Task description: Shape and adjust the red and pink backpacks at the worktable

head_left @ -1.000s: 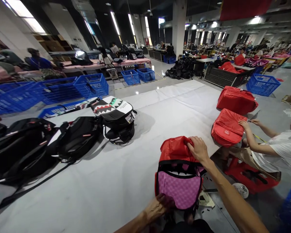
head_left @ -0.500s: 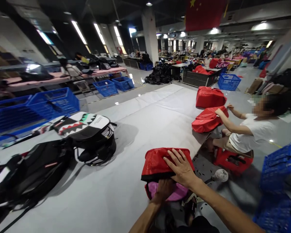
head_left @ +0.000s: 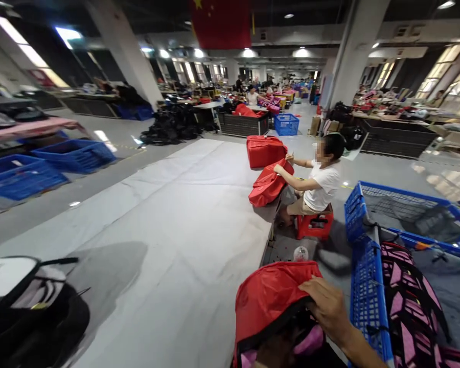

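Where the frame's bottom edge cuts the red cover [head_left: 270,296], the right hand [head_left: 327,306] pinches its black hem; the left hand, beneath it, is hidden, grip untellable.

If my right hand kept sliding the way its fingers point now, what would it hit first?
The right hand lies on the red cover, fingers pointing left across it. It would likely just run further along that cover; past its edge lies the grey table sheet. Depth is uncertain.

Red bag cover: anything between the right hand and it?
No. The right hand rests directly on the red bag cover, fingers at its dark-trimmed edge over the pink bag. The left hand isn't clearly visible.
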Demonstrator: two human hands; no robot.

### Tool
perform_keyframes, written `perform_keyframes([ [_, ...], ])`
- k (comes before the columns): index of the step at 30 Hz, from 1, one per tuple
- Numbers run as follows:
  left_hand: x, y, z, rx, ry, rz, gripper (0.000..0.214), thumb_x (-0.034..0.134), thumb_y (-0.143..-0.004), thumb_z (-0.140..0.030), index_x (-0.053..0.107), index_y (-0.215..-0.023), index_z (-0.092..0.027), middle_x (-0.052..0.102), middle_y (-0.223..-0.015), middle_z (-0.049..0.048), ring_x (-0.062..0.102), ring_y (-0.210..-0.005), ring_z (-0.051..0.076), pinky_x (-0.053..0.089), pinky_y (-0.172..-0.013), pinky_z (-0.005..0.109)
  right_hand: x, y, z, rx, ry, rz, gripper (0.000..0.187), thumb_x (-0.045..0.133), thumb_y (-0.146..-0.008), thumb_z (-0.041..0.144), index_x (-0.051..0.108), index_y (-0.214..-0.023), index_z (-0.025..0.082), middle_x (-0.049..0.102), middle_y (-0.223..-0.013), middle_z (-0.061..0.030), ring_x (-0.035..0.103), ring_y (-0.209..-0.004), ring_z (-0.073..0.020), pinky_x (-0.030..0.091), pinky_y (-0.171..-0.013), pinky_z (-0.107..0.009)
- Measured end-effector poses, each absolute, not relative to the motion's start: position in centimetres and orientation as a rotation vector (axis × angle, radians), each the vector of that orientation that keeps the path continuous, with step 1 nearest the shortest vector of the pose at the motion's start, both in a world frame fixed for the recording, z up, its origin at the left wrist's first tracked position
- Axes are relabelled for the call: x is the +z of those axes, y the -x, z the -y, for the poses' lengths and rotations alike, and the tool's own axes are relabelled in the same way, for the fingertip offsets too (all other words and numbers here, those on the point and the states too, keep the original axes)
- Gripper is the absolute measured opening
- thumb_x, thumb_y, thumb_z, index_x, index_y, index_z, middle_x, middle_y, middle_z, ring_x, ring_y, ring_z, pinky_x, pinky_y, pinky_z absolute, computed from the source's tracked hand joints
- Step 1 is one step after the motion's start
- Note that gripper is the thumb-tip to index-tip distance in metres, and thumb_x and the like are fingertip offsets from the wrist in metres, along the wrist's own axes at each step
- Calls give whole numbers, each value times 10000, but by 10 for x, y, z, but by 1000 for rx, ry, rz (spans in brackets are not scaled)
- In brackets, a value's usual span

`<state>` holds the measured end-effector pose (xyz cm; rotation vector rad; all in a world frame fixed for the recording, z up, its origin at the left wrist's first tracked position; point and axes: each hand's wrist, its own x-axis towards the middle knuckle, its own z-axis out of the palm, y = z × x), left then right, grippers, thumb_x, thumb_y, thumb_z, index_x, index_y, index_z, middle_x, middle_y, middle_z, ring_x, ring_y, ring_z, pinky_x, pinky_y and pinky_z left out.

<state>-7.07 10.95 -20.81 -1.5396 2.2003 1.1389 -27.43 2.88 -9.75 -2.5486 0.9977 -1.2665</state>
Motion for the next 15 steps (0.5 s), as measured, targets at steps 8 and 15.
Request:
perform_keyframes([
  [8,-174,83,-56,325,1164,-3635,667,714,-1093,-261,527,-1726,-356,801,-1485,67,791,-1319,276,621,-1187,412,-134,360,-47,-1260,2301,-1601,186,588,-1181,323,762,-1214,266,802,-1012,-33,808,-918,-204,661,-798,-304],
  [15,-214,101,46,552,1961,-3266,827,640,-865,-124,599,-1687,-204,579,-1731,170,585,-1590,365,571,-1269,546,-178,364,4,-1107,2076,-1778,541,458,-1197,617,793,-966,260,771,-867,-35,782,-793,-215,579,-713,-326],
])
